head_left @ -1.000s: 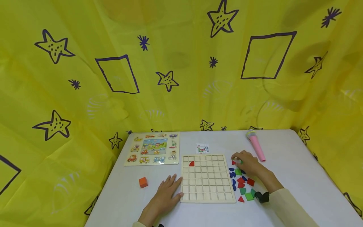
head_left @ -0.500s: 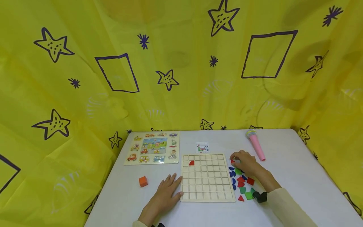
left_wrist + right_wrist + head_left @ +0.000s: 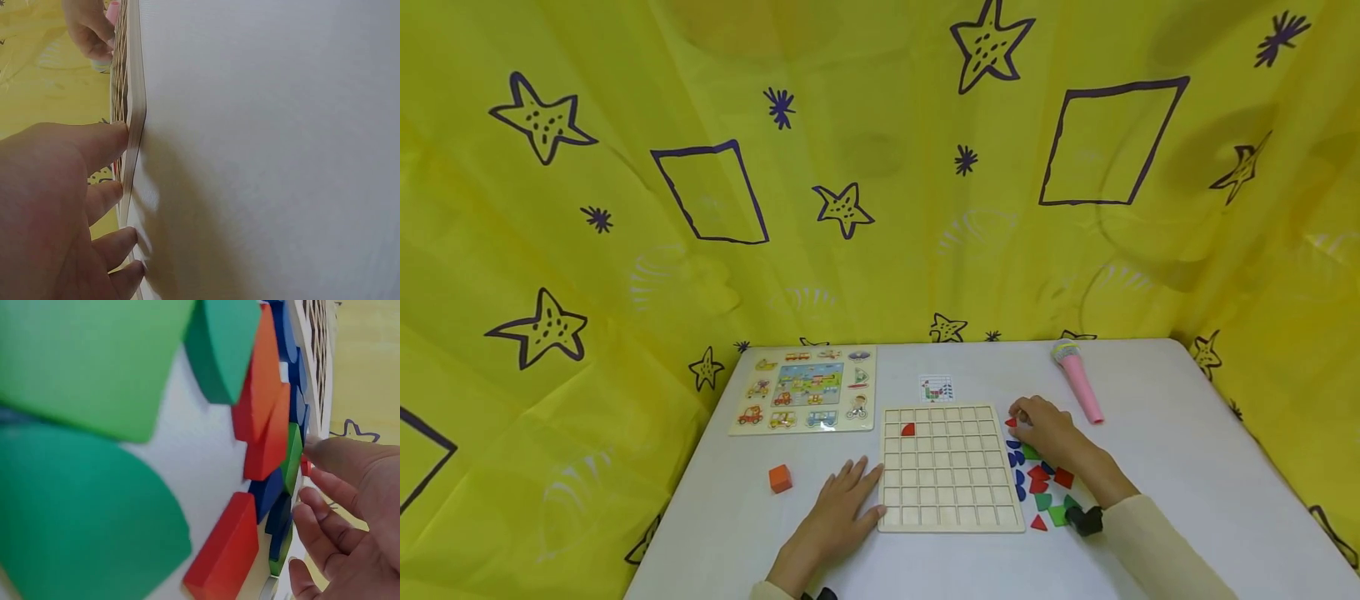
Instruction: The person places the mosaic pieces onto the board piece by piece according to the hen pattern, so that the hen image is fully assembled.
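A wooden grid board (image 3: pixel 951 477) lies flat in the middle of the table, a red quarter-circle piece (image 3: pixel 908 430) in one upper-left cell. My left hand (image 3: pixel 837 512) rests at the board's left side, fingers spread, with thumb and fingertips against the edge, as the left wrist view shows. Beyond the board's upper right corner, my right hand (image 3: pixel 1047 428) pinches a small red piece (image 3: pixel 1011 422) between thumb and index finger; its shape is partly hidden. Below that hand lie loose wooden pieces: a red square (image 3: pixel 1063 477), a red triangle (image 3: pixel 1038 523), green pieces (image 3: pixel 1043 502) and blue half-circles (image 3: pixel 1020 485).
A picture card (image 3: pixel 936 388) lies behind the board. At the back left is a vehicle puzzle (image 3: pixel 867 423), with an orange cube (image 3: pixel 780 479) in front of it. A pink toy microphone (image 3: pixel 1081 387) lies at the back right. A yellow curtain (image 3: pixel 880 283) borders the table.
My right hand has drawn in its fingers around the small red piece and shifted it slightly left and away from me. The left hand stays at the board's edge.
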Demonstrator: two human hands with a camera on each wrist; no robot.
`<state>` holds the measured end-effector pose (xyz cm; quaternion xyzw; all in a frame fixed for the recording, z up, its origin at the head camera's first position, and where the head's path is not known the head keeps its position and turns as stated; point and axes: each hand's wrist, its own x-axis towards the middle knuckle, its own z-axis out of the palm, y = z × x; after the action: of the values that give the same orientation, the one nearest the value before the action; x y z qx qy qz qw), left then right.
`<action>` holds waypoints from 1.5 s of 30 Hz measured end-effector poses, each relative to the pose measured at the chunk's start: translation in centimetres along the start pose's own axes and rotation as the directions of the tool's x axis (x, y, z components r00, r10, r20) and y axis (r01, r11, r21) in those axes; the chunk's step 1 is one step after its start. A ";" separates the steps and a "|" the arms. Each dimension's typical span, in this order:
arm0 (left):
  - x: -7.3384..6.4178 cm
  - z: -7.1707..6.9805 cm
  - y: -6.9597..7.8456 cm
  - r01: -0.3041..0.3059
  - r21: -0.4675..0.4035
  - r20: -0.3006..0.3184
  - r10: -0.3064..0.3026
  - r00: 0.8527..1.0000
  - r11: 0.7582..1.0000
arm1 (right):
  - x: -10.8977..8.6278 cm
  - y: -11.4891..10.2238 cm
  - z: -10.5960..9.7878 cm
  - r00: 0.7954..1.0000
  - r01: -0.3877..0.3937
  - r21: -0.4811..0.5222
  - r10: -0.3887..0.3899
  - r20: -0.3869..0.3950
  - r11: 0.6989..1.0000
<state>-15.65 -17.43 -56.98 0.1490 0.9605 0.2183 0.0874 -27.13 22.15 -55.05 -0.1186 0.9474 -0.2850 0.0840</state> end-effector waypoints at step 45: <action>0.0 -0.3 0.1 -0.020 -0.012 -0.007 0.019 1.000 1.000 | 3.0 -14.2 8.7 0.953 0.295 -0.045 -0.297 -0.061 0.955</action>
<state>-15.63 -17.42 -56.68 0.1570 0.9579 0.2256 0.0826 -25.49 5.31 -54.52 -0.2509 0.9262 -0.2813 0.0063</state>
